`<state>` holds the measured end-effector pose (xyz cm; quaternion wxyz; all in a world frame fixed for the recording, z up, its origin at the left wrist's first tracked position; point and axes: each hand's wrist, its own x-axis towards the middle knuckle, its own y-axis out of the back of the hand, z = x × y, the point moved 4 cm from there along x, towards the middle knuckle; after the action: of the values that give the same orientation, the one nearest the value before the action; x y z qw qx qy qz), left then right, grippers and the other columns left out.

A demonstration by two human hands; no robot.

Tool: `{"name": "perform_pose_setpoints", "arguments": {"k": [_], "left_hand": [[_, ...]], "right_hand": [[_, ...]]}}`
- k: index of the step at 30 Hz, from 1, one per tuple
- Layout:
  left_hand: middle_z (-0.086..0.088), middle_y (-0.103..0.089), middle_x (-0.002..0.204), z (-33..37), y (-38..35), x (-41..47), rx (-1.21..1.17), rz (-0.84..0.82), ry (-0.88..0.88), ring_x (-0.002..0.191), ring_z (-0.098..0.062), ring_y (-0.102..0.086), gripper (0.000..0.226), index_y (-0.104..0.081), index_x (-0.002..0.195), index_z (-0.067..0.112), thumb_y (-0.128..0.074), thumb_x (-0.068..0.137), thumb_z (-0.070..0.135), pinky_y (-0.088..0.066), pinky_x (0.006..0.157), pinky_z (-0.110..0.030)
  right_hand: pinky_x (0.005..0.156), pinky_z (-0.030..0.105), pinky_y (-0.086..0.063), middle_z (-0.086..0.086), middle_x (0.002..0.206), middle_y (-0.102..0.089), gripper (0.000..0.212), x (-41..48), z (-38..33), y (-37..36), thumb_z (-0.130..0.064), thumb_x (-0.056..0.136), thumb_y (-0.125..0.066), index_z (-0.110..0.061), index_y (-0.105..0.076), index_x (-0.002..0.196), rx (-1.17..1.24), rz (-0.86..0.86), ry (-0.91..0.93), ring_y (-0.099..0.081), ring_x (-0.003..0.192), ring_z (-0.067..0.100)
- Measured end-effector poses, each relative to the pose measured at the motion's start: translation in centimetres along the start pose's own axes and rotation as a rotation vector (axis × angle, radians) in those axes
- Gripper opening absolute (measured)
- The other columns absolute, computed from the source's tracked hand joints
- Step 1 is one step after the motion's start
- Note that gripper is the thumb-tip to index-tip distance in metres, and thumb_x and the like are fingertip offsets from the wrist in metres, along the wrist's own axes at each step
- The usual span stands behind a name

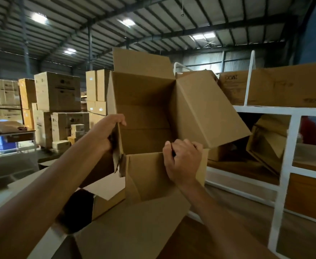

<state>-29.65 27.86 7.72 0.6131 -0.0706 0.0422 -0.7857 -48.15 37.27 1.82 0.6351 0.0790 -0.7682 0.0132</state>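
Observation:
An open brown cardboard box (pixel 146 101) is held up in front of me, its mouth facing me and its flaps spread out. Nothing shows inside it. My left hand (pixel 106 131) grips the torn left edge of the box, fingers curled over the wall. My right hand (pixel 181 161) grips the near bottom edge where the lower flap (pixel 146 174) folds down, fingers curled inside and thumb outside. The right flap (pixel 209 113) sticks out toward the shelves.
Flat cardboard sheets (pixel 134 230) and another open box (pixel 104 199) lie on the surface below. A white metal rack (pixel 286 165) with cartons and folded boxes stands to the right. Stacked cartons (pixel 58 92) fill the back left beside a table (pixel 9 133).

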Motion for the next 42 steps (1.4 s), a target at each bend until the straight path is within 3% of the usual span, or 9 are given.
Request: {"name": "perform_pose_setpoints", "arguments": {"k": [2, 8, 14, 18, 24, 28, 31, 34, 42], "left_hand": [[-0.015, -0.053, 0.110, 0.4, 1.5, 2.7, 0.000, -0.028, 0.006, 0.106, -0.034, -0.053, 0.028, -0.052, 0.096, 0.019, -0.065, 0.072, 0.016, -0.043, 0.098, -0.052], [-0.015, -0.051, 0.110, 0.7, 6.4, 11.3, 0.043, -0.180, 0.008, 0.100, -0.035, -0.052, 0.057, -0.046, 0.124, 0.017, -0.065, 0.071, 0.021, -0.046, 0.087, -0.052], [-0.018, -0.048, 0.122, 0.7, 12.0, 18.2, 0.050, -0.347, 0.030, 0.109, -0.041, -0.050, 0.072, -0.043, 0.132, 0.019, -0.068, 0.064, 0.025, -0.044, 0.091, -0.058], [-0.019, -0.047, 0.127, 0.6, 15.8, 20.8, 0.076, -0.398, 0.069, 0.111, -0.042, -0.050, 0.088, -0.043, 0.136, 0.023, -0.071, 0.054, 0.032, -0.048, 0.079, -0.052], [-0.020, -0.046, 0.124, -0.4, 21.8, 23.7, 0.088, -0.372, 0.102, 0.105, -0.043, -0.051, 0.075, -0.039, 0.136, 0.027, -0.070, 0.068, 0.036, -0.050, 0.065, -0.047], [-0.021, -0.049, 0.119, -1.3, 24.1, 25.6, 0.144, -0.383, 0.204, 0.103, -0.045, -0.054, 0.074, -0.040, 0.130, 0.025, -0.071, 0.064, 0.039, -0.045, 0.090, -0.058], [-0.022, -0.050, 0.127, -3.0, 25.7, 27.8, 0.209, -0.440, 0.310, 0.109, -0.047, -0.054, 0.097, -0.042, 0.133, 0.023, -0.077, 0.045, 0.045, -0.041, 0.092, -0.062], [-0.021, -0.052, 0.132, -4.8, 26.4, 31.0, 0.277, -0.523, 0.344, 0.116, -0.046, -0.052, 0.106, -0.049, 0.132, 0.019, -0.081, 0.037, 0.050, -0.040, 0.095, -0.059], [-0.019, -0.056, 0.123, -6.9, 28.0, 35.2, 0.509, -0.652, 0.380, 0.107, -0.038, -0.053, 0.091, -0.051, 0.128, 0.011, -0.063, 0.058, 0.068, -0.045, 0.075, -0.048]], "right_hand": [[0.073, 0.030, -0.029, -0.006, 0.054, -0.049, 0.044, 0.4, -0.8, -2.4, -0.031, 0.095, -0.045, -0.019, -0.054, 0.054, -0.028, 0.005, 0.003, -0.037, 0.058, 0.008], [0.074, 0.027, -0.022, -0.008, 0.054, -0.046, 0.044, 0.8, -4.3, -9.6, -0.032, 0.095, -0.045, -0.020, -0.054, 0.053, -0.155, 0.023, 0.013, -0.032, 0.059, 0.006], [0.075, 0.023, -0.019, -0.016, 0.059, -0.036, 0.038, 0.3, -9.3, -15.6, -0.034, 0.098, -0.042, -0.031, -0.044, 0.059, -0.305, -0.028, 0.009, -0.031, 0.060, 0.004], [0.077, 0.024, -0.020, -0.017, 0.059, -0.036, 0.039, -0.1, -12.6, -18.7, -0.037, 0.099, -0.040, -0.032, -0.043, 0.060, -0.314, -0.068, -0.034, -0.032, 0.058, 0.003], [0.082, 0.028, -0.033, -0.015, 0.062, -0.048, 0.048, -1.3, -17.6, -22.2, -0.046, 0.100, -0.035, -0.027, -0.059, 0.063, -0.306, -0.262, -0.068, -0.043, 0.062, -0.002], [0.089, 0.033, -0.041, -0.013, 0.096, -0.064, 0.035, -2.4, -20.7, -22.7, -0.052, 0.094, -0.043, -0.030, -0.068, 0.104, -0.249, -0.558, -0.049, -0.053, 0.087, 0.003], [0.108, 0.040, -0.030, -0.012, 0.134, -0.051, 0.067, -3.5, -22.3, -22.7, -0.067, 0.085, -0.041, -0.038, -0.036, 0.145, -0.334, -0.879, 0.028, -0.043, 0.119, 0.008], [0.106, 0.034, -0.022, -0.012, 0.149, -0.033, 0.084, -3.1, -24.7, -22.6, -0.075, 0.081, -0.048, -0.044, -0.015, 0.152, -0.403, -1.073, -0.011, -0.028, 0.124, 0.004], [0.091, 0.036, -0.044, -0.013, 0.119, -0.062, 0.041, -1.8, -27.2, -28.6, -0.060, 0.091, -0.051, -0.037, -0.058, 0.125, -0.496, -0.910, -0.293, -0.054, 0.104, 0.007]]}}
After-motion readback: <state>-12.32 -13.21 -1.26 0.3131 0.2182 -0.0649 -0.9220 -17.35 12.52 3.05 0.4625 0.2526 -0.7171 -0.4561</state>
